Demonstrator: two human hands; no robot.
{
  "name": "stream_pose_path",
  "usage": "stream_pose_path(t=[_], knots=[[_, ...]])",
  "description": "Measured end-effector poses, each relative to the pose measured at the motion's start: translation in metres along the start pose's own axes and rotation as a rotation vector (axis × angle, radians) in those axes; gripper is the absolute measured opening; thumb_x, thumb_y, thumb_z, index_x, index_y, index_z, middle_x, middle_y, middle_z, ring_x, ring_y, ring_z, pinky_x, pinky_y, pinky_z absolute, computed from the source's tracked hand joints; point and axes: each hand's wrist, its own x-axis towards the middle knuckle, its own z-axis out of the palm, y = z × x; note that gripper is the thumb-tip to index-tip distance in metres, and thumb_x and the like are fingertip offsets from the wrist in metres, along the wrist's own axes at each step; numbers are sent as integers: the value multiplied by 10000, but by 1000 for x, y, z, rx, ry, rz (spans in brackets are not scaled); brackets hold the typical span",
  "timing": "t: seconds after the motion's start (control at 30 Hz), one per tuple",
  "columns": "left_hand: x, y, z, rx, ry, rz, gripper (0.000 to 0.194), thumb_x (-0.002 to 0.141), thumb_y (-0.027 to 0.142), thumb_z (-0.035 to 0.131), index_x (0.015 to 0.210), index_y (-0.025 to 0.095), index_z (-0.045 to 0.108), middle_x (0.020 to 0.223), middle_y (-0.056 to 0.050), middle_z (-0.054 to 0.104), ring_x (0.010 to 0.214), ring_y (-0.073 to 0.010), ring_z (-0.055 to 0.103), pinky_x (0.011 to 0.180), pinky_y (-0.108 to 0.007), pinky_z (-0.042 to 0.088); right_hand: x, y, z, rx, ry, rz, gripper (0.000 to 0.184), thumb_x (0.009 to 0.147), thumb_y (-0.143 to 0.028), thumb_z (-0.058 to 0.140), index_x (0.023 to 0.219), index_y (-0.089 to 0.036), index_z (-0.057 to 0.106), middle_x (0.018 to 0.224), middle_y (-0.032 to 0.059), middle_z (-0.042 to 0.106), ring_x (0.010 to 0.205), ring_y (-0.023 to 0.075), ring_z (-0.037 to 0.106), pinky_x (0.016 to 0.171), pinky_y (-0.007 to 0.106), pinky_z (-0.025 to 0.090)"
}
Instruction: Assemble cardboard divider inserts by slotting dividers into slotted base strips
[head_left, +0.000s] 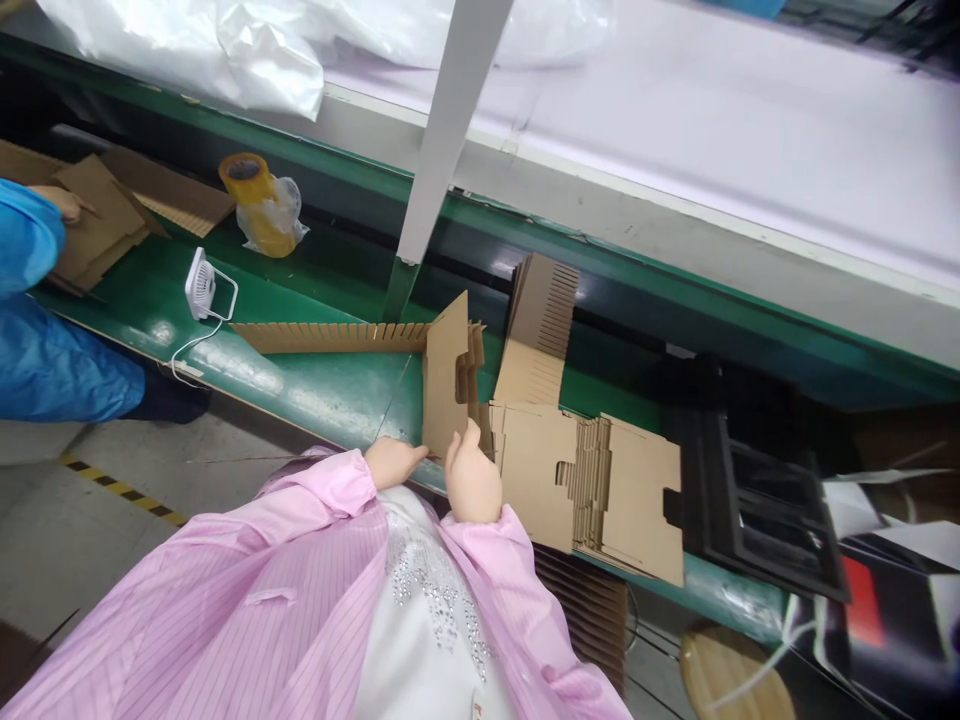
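The person in the pink striped jacket (300,590) stands right up against the green table (337,390), with both hands in front of the waist. A brown cardboard panel (444,380) stands on edge just beyond them, leaning a little, its notch to the right. The right grip (472,475) is at its lower right corner, fingers and thumb clamped on the board. The left grip (395,461) is at the lower left corner, curled, fingertips up against it; whether they pinch the edge I cannot tell. So the panel rises away from the body, its bottom end between the two hands. More notched layers (476,365) stand close behind its right side.

A long slotted strip (330,338) runs off to the left from the panel. Just right of the right hand lies a spread of flat cardboard pieces (641,490), with a stack of slotted strips (540,330) beyond it and black trays (780,500) farther right. Over on the left I see a small white fan (201,285), yellow tape rolls (259,205) and a co-worker's blue sleeve (30,240), that person's hand (67,205) touching other cardboard (101,215).
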Motion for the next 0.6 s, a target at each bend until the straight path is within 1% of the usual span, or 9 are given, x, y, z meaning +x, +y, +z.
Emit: stream_pose_path(t=[0.1,0.23,0.3,0.33,0.4,0.5,0.53,0.6], knots=[[0,0,1,-5,6,3,251,955,235,382,1083,180,591,850,-102,713,754,-265,687,643,-358,512,3,-3,-1,-8,-47,-6,456,994,-272,303,1411,-97,360,777,97,709,649,179,675,453,225,296],[0,-1,2,-9,8,12,233,948,224,393,1054,178,595,837,-98,709,753,-269,690,637,-362,519,11,-12,0,-32,-108,-17,614,981,-256,315,1530,-111,82,729,75,694,643,185,672,474,223,363],[0,-1,2,-16,8,11,235,955,235,390,1049,173,596,836,-100,708,748,-257,691,646,-351,521,16,-17,4,-56,-125,-29,656,964,-223,328,1539,-139,24,735,70,688,647,187,669,499,229,394],[0,-1,1,-23,8,11,237,959,244,388,1045,171,596,843,-103,708,747,-249,691,652,-346,521,18,-19,6,-68,-132,-31,660,955,-207,336,1542,-163,37,747,70,686,648,186,664,511,235,404],[1,-2,1,-35,4,11,243,965,260,385,1039,166,596,861,-107,709,751,-239,691,665,-340,523,22,-22,12,-82,-128,-40,647,934,-181,355,1539,-194,127,798,88,685,710,194,659,537,250,417],[1,-2,1,-43,-9,7,254,966,261,376,1037,155,596,880,-115,711,773,-242,690,683,-343,524,27,-24,23,-86,-79,-86,613,901,-155,392,1504,-172,284,951,147,670,913,236,619,605,298,438],[0,-1,1,-45,-12,7,260,966,260,371,1041,153,595,884,-119,712,783,-248,690,688,-350,524,28,-24,25,-89,-58,-100,601,896,-148,396,1491,-161,318,989,161,659,955,247,597,638,318,442],[-1,0,-1,-56,-21,8,268,962,258,365,1051,150,594,903,-131,714,808,-264,690,704,-367,522,30,-24,29,-101,-31,-115,580,895,-133,380,1474,-151,357,1016,176,642,971,256,571,694,350,438]])
